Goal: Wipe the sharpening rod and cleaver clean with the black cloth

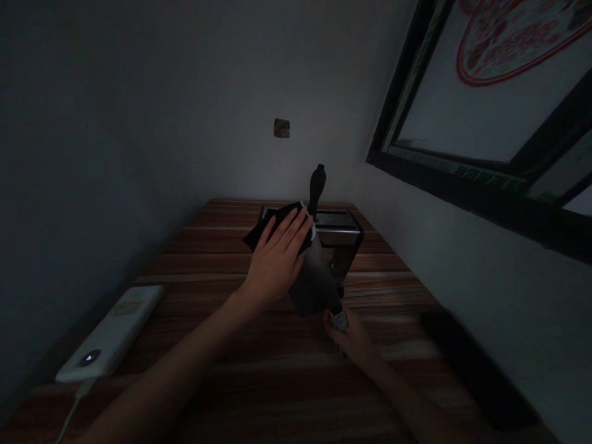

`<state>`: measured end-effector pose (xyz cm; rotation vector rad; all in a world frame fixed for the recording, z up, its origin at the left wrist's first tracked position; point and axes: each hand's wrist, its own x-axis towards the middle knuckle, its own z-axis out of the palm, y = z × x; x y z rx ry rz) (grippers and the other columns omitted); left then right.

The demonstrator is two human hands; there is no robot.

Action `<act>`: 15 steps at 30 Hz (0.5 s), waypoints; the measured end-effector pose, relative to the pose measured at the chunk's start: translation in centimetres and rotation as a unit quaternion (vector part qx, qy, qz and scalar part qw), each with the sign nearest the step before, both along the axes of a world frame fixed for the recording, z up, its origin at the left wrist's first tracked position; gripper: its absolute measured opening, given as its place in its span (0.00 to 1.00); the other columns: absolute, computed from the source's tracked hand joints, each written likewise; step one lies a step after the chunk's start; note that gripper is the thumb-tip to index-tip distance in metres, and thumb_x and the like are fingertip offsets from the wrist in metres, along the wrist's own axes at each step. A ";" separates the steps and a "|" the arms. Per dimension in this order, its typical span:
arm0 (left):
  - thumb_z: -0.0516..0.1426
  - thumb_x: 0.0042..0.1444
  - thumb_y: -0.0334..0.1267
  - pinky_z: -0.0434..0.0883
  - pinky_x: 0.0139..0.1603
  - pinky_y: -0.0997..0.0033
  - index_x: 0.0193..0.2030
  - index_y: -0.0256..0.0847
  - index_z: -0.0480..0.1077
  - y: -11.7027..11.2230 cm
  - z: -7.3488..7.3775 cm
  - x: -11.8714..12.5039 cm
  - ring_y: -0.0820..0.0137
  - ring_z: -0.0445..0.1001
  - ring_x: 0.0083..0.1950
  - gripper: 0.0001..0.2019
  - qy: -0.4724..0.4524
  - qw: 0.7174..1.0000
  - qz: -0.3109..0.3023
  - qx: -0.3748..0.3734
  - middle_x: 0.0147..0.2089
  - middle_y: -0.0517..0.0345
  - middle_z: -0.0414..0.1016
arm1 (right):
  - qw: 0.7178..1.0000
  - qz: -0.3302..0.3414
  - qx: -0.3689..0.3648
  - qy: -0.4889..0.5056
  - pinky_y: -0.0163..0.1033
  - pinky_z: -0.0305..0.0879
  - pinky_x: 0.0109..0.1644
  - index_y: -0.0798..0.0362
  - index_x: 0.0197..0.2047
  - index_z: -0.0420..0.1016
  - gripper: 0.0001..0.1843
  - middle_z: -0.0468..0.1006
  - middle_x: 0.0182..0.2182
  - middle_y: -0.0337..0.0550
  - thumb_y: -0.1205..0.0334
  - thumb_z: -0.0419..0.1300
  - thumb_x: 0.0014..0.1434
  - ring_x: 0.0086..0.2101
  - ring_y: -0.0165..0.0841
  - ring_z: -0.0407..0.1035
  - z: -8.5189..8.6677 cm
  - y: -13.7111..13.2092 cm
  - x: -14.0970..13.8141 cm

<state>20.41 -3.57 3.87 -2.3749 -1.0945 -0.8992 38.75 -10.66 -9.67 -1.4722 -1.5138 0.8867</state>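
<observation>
My right hand [349,333] is closed around the handle of a cleaver [317,280], whose broad grey blade tilts up and away to the left. My left hand [280,253] presses a black cloth [259,234] against the far part of the blade, fingers extended together over it. The cloth and hand hide the blade's far end. Just behind them stands a dark-framed metal rack [340,225], partly covered by my left hand and the cleaver. From the rack rises a black handle [317,185]; what it belongs to is hidden.
On the wood-grain table [208,345], a white power bank [111,333] with a cable lies at the left. A dark flat object [476,370] lies along the right edge. Walls close in the table, with a dark-framed window [462,123] at upper right. Light is dim.
</observation>
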 end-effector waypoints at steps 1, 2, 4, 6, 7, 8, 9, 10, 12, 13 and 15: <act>0.47 0.60 0.33 0.42 0.66 0.56 0.64 0.37 0.48 0.0 0.0 0.0 0.67 0.43 0.67 0.25 0.000 1.000 0.000 0.000 0.67 0.54 0.47 | 1.000 0.001 0.000 0.001 0.33 0.62 0.31 0.54 0.30 0.68 0.06 0.70 0.24 0.38 0.61 0.56 0.49 0.26 0.30 0.65 -0.1 0.0 0.0; 0.47 0.59 0.33 0.42 0.66 0.56 0.64 0.37 0.48 0.0 0.0 0.0 0.67 0.43 0.67 0.25 0.001 1.000 0.000 0.000 0.67 0.54 0.47 | 1.000 0.001 0.000 0.002 0.33 0.62 0.31 0.54 0.30 0.68 0.06 0.69 0.24 0.38 0.60 0.56 0.48 0.26 0.30 0.65 -0.1 0.0 0.0; 0.47 0.59 0.32 0.42 0.66 0.56 0.64 0.36 0.48 0.0 0.0 -0.1 0.67 0.42 0.67 0.25 0.007 1.000 -0.002 -0.002 0.67 0.54 0.46 | 1.000 0.001 0.002 0.003 0.34 0.62 0.31 0.54 0.31 0.68 0.07 0.70 0.24 0.38 0.60 0.56 0.48 0.26 0.30 0.65 -0.1 0.0 0.0; 0.47 0.59 0.32 0.41 0.66 0.55 0.64 0.36 0.48 0.0 0.0 -0.1 0.67 0.42 0.68 0.26 0.013 1.000 -0.008 -0.001 0.67 0.54 0.46 | 1.000 0.002 0.004 0.005 0.34 0.62 0.32 0.54 0.31 0.68 0.07 0.70 0.25 0.39 0.61 0.56 0.47 0.27 0.31 0.65 0.0 -0.1 0.0; 0.47 0.59 0.32 0.41 0.66 0.55 0.64 0.35 0.48 -0.1 0.0 -0.1 0.67 0.41 0.68 0.26 0.018 1.000 -0.013 0.000 0.67 0.54 0.46 | 1.000 0.003 0.005 0.006 0.34 0.62 0.33 0.54 0.31 0.68 0.06 0.71 0.26 0.39 0.62 0.56 0.47 0.28 0.31 0.66 0.0 -0.1 0.0; 0.48 0.58 0.32 0.41 0.66 0.55 0.64 0.35 0.48 -0.1 0.0 -0.1 0.66 0.41 0.68 0.26 0.022 1.000 -0.017 0.002 0.67 0.53 0.46 | 1.000 0.005 0.004 0.007 0.34 0.62 0.33 0.54 0.31 0.68 0.06 0.71 0.26 0.39 0.63 0.56 0.47 0.28 0.31 0.66 0.0 -0.1 0.0; 0.48 0.58 0.31 0.41 0.66 0.55 0.64 0.35 0.48 -0.2 -0.1 0.0 0.66 0.41 0.68 0.26 0.025 0.999 -0.022 0.003 0.67 0.53 0.46 | 1.000 0.006 0.003 0.007 0.34 0.62 0.33 0.53 0.31 0.68 0.06 0.70 0.26 0.38 0.63 0.55 0.47 0.28 0.30 0.65 0.1 -0.1 0.0; 0.48 0.58 0.31 0.41 0.66 0.55 0.64 0.35 0.48 -0.4 -0.3 0.1 0.66 0.42 0.68 0.26 0.030 0.999 -0.027 0.003 0.67 0.53 0.46 | 1.000 0.007 0.002 0.008 0.34 0.62 0.32 0.53 0.30 0.68 0.05 0.70 0.25 0.38 0.64 0.55 0.46 0.27 0.30 0.65 0.1 -0.1 0.0; 0.48 0.57 0.31 0.42 0.66 0.55 0.64 0.35 0.49 -0.7 -0.7 0.5 0.66 0.42 0.68 0.26 0.042 0.999 -0.034 -0.002 0.67 0.54 0.45 | 1.000 0.002 0.004 0.009 0.33 0.62 0.30 0.53 0.30 0.67 0.05 0.69 0.24 0.37 0.63 0.56 0.46 0.26 0.29 0.64 0.3 -0.1 -0.1; 0.48 0.57 0.31 0.42 0.66 0.55 0.64 0.35 0.49 -1.0 -1.1 0.7 0.66 0.42 0.67 0.26 0.050 0.998 -0.039 -0.004 0.67 0.54 0.45 | 1.000 0.000 0.007 0.010 0.33 0.61 0.30 0.54 0.30 0.67 0.05 0.69 0.24 0.37 0.63 0.56 0.46 0.25 0.29 0.64 0.4 -0.1 -0.1; 0.48 0.57 0.32 0.42 0.66 0.56 0.63 0.36 0.49 -1.6 -1.8 1.2 0.66 0.42 0.68 0.26 0.069 0.996 -0.049 -0.009 0.67 0.54 0.45 | 1.000 0.001 0.013 0.012 0.33 0.61 0.29 0.53 0.29 0.67 0.06 0.69 0.23 0.37 0.62 0.56 0.46 0.25 0.29 0.63 0.7 -0.1 -0.2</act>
